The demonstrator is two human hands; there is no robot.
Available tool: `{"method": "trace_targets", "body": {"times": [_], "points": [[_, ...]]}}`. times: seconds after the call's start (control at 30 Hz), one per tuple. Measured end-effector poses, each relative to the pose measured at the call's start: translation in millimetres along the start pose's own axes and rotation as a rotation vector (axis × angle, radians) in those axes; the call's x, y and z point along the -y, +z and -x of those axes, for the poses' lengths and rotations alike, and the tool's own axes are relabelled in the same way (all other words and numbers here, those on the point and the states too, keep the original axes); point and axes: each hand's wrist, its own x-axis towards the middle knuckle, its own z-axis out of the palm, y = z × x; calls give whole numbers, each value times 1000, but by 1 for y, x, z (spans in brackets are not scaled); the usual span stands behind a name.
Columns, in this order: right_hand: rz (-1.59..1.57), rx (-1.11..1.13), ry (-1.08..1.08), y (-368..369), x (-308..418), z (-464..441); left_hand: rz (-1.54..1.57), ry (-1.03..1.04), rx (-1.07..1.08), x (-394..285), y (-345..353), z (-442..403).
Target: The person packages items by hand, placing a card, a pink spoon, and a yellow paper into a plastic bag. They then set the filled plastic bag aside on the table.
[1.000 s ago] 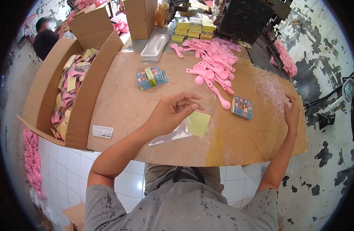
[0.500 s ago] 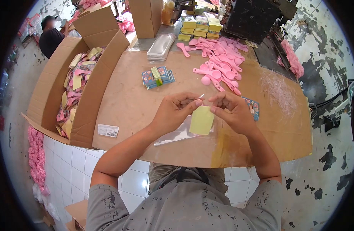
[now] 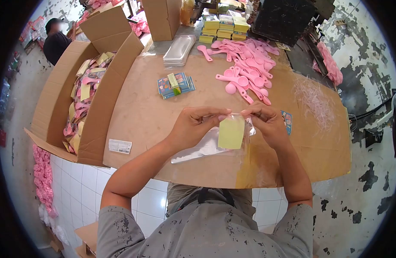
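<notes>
My left hand (image 3: 202,124) and right hand (image 3: 266,124) each pinch, thumb against fingers, the top edge of a small clear bag (image 3: 249,128), held in front of me over a cardboard-covered table (image 3: 137,101). A pale yellow card (image 3: 231,133) shows through its plastic. Flat clear plastic (image 3: 198,149) lies just below my left hand. Beyond my hands are pink spoons (image 3: 249,71) in a heap and, to their left, a bundle of blue cards (image 3: 167,89). Far left, an open carton (image 3: 104,101) holds packed pink spoons (image 3: 79,107).
</notes>
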Motion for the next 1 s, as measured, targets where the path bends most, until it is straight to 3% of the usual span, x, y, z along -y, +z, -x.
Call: {"method": "trace_targets", "body": {"times": [0.1,0.3,0.6,1.0], "points": [[-10,17,26,-5,0,2,17,21,32,1,-1,0],[25,26,52,-6,4,3,275,-159,21,-2,-3,-1],[82,49,74,-6,4,3,77,-171,81,5,-2,-4],[125,24,49,-4,-6,3,73,-156,90,4,-1,-3]]}}
